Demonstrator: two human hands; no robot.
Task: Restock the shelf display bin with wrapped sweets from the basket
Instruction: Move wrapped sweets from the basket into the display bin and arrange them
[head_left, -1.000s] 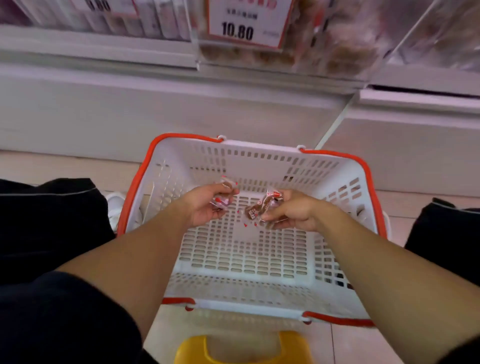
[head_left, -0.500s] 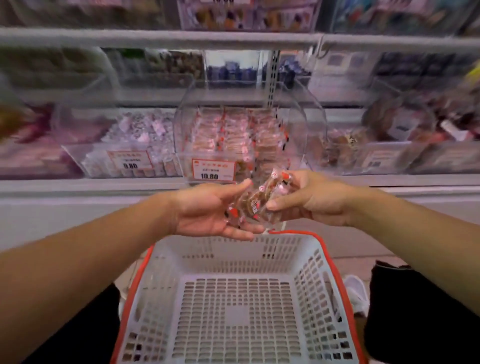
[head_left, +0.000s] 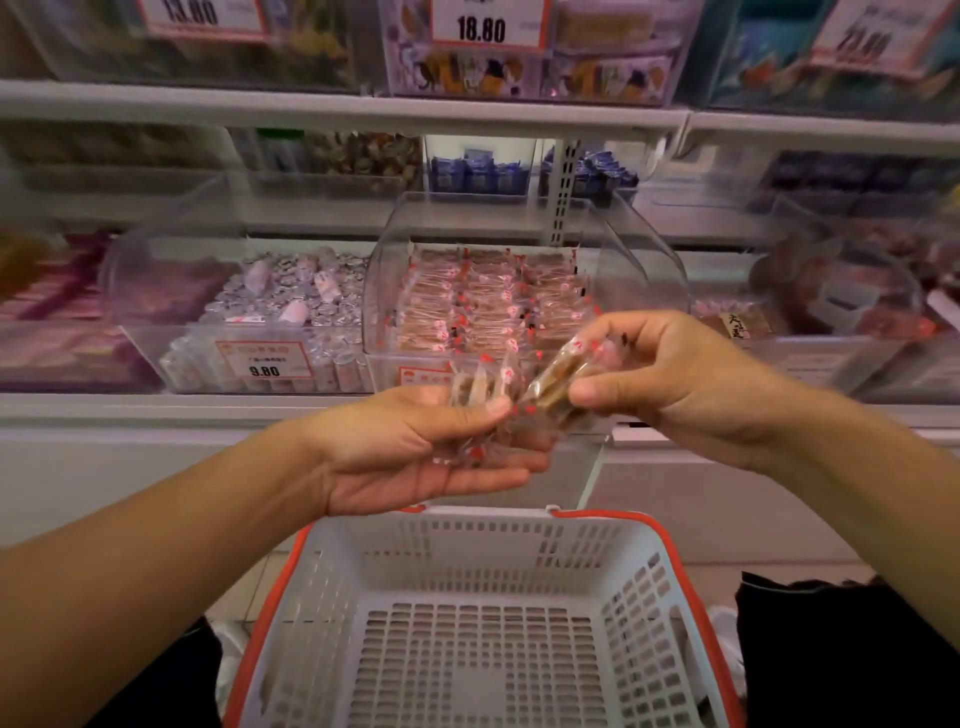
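Resting across left fingers (head_left: 483, 470), pinched by right fingers (head_left: 597, 397): wrapped sweets (head_left: 550, 384)

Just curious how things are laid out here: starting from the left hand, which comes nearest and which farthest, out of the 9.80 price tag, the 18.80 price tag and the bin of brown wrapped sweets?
From the left hand, in the head view:
1. Bin of brown wrapped sweets, just above and behind the hand.
2. 9.80 price tag, on the bin front to the left.
3. 18.80 price tag, on the top shelf.

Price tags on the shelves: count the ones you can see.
5: three on the top shelf; the 9.80 tag; one half-hidden behind the hands. Blurred bins may hide more.
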